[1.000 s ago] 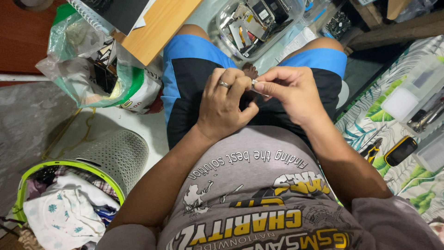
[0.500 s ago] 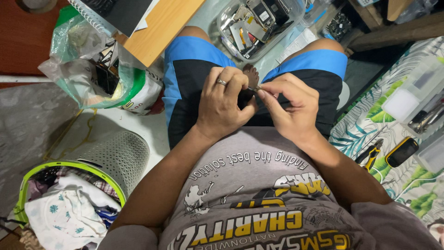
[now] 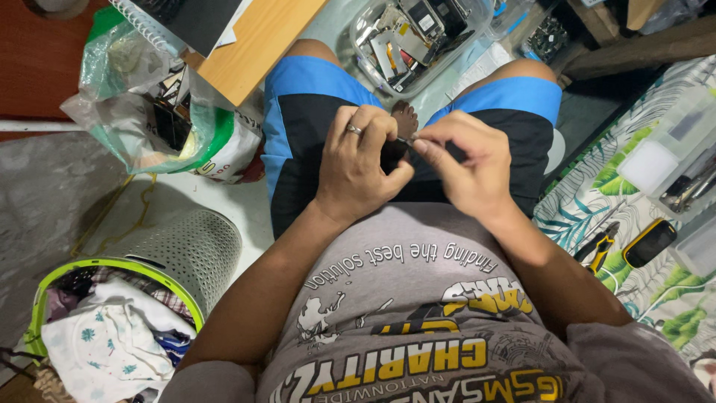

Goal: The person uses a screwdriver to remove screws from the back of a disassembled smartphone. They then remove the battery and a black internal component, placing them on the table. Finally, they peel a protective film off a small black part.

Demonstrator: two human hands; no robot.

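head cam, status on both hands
Left hand and right hand pinch a small thin part over lap. Part too small to identify. Nothing in the way.

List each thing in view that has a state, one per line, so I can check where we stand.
Left hand: closed, pinching a small dark part.
Right hand: closed on a thin tool, tip at the part.
Clear box: lid off, full of phone parts.
Laundry basket: full of clothes.
Plastic bag: open, stuffed.
Pliers: lying unused on the leaf-print cloth.
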